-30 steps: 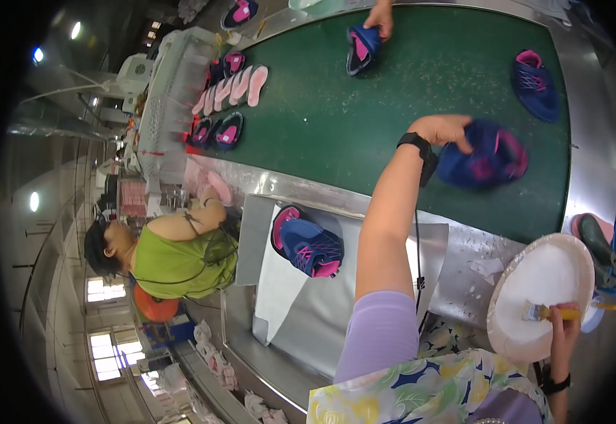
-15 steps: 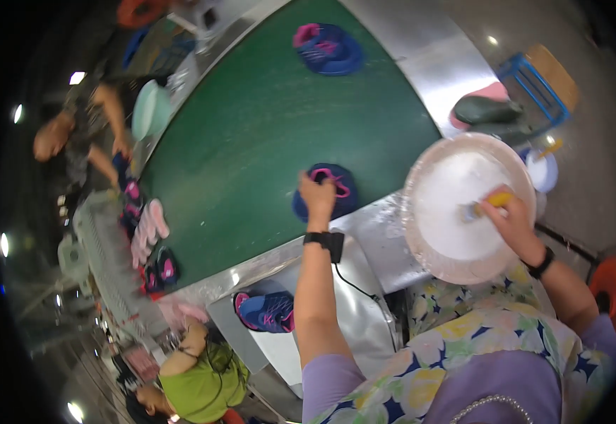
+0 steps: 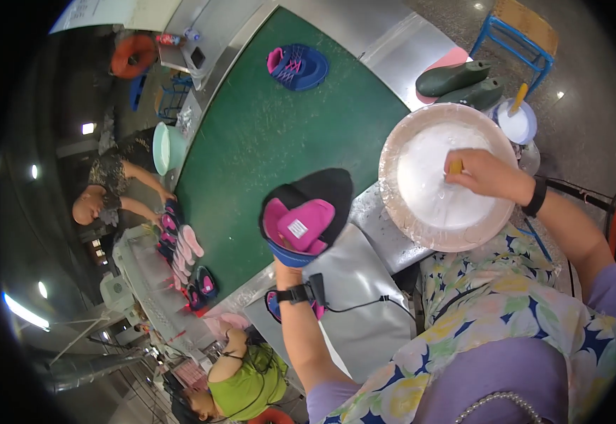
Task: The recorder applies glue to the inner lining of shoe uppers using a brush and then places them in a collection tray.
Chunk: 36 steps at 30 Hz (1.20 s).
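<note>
Over the near edge of the green belt (image 3: pixel 237 148), my left hand (image 3: pixel 287 271) is closed on a shoe upper (image 3: pixel 326 191). The upper is raised and tilted, showing its pink tongue and lining, a black flared edge and some blue. Most of my left fingers are hidden behind it. At the right, my right hand (image 3: pixel 483 174) grips a brush (image 3: pixel 455 167) by its yellow handle. The brush's lower end is out of sight at the white liquid (image 3: pixel 428 191) in a pale pink basin (image 3: pixel 393 205).
A blue shoe upper (image 3: pixel 308 68) lies far along the belt; another (image 3: pixel 273 305) is partly hidden by my left wrist. Dark green shoe lasts (image 3: pixel 456 79) and a small white tub (image 3: pixel 514 124) stand beyond the basin. Two people work at the left.
My left hand has lifted the shoe upper off the belt and turned it so its pink inside shows. My right hand stays over the basin with the brush, its handle now more upright.
</note>
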Motion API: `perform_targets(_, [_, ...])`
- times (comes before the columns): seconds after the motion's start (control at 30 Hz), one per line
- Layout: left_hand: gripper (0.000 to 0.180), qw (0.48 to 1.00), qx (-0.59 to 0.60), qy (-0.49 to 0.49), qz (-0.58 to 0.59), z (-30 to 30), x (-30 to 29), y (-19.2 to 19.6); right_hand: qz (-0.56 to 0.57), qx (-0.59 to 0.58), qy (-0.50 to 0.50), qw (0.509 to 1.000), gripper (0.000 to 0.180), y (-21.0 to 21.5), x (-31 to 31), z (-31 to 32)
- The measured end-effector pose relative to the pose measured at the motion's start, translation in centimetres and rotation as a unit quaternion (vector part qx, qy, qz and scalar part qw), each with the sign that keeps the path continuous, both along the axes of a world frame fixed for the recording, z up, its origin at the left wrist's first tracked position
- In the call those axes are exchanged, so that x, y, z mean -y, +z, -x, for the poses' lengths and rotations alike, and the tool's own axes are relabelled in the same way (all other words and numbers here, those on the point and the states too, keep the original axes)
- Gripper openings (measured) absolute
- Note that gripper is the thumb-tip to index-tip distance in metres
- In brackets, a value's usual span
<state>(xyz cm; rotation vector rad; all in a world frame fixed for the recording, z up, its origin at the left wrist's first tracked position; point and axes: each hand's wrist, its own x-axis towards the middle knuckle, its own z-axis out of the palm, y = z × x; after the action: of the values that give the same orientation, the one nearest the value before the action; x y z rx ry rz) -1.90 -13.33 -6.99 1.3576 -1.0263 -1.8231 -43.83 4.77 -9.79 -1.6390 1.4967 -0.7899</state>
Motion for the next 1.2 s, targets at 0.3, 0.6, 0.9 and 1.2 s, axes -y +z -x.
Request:
perform_targets(0.3, [0.028, 0.991, -0.066, -0.110, 0.024, 7.1, -6.6, -0.3, 0.086, 0.130, -0.123, 0.980, 0.022, 6.7, 2.8, -0.3])
perform_targets(0.6, [0.026, 0.937, 0.095, 0.010, 0.337, 12.1, -11.5, 0.4, 0.020, 0.143, -0.261, 0.954, 0.035, 4.4, -0.2, -3.2])
perform_targets(0.9, [0.040, 0.834, 0.221, -0.030, 0.505, 13.0, -10.2, 1.0, -0.108, 0.335, -0.234, 0.906, 0.035, 5.9, -1.5, -4.1])
perform_targets(1.2, [0.041, 0.999, -0.049, 0.002, 0.014, 7.7, -8.2, -0.2, 0.039, 0.316, -0.205, 0.926, 0.022, 7.2, -0.2, -0.6])
